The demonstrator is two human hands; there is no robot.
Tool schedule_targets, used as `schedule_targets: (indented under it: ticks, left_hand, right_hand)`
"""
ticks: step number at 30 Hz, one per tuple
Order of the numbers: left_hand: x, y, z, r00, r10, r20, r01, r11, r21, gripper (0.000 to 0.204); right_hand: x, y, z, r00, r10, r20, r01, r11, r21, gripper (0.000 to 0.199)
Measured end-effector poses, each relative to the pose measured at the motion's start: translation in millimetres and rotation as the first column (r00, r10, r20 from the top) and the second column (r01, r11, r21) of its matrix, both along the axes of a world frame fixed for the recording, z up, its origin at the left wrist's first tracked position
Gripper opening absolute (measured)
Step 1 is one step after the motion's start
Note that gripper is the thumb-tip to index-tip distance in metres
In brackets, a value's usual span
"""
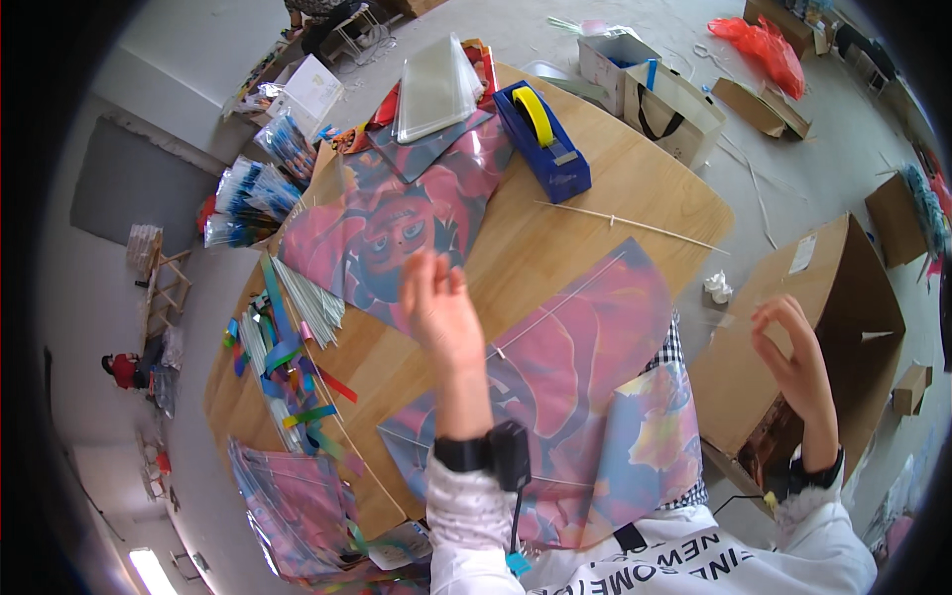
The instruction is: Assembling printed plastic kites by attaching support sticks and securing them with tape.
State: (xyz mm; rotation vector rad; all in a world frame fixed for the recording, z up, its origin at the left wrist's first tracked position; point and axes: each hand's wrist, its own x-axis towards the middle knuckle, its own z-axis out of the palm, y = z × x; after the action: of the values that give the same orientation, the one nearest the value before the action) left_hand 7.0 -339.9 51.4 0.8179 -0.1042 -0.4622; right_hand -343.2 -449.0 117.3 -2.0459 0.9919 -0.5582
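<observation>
In front of me, a pink and blue printed kite (555, 367) lies across the near table edge and my lap, with a thin white rod along it. My left hand (441, 312) is raised above its left side, palm up, fingers loosely bent and a little apart, with nothing visible in them. Off to the right, my right hand (796, 352) hovers in front of a cardboard box, its fingers curved and the thumb apart from them; I see nothing held. Farther back lies a stack of printed kite sheets (397, 223) with a cartoon face.
On the wooden table (654, 188) stand a blue tape dispenser (545, 139) and a white rod (635, 226). At left lie white sticks (309, 302), coloured ribbons (288, 367) and a folded kite pile (293, 506). A big cardboard box (773, 347) stands at right; paper bags (669, 119) stand behind.
</observation>
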Motion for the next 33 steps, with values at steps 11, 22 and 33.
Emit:
schedule_targets:
  ticks: [11, 22, 33]
  left_hand:
    - [-20, 148, -23, 0.968, 0.241, -0.068, -0.238, 0.970, 0.050, 0.027]
    - [-38, 154, -60, 0.947, 0.273, -0.168, -0.232, 0.945, 0.229, 0.014]
    - [-39, 155, -71, 0.939, 0.214, 0.271, -0.341, 0.691, 0.637, 0.012]
  right_hand:
    - [108, -65, -37, 0.886, 0.442, -0.139, -0.427, 0.895, 0.127, 0.010]
    - [147, -105, -54, 0.798, 0.429, -0.422, -0.335, 0.899, 0.281, 0.021]
    - [145, -114, -85, 0.868, 0.452, -0.206, -0.345, 0.847, 0.404, 0.011]
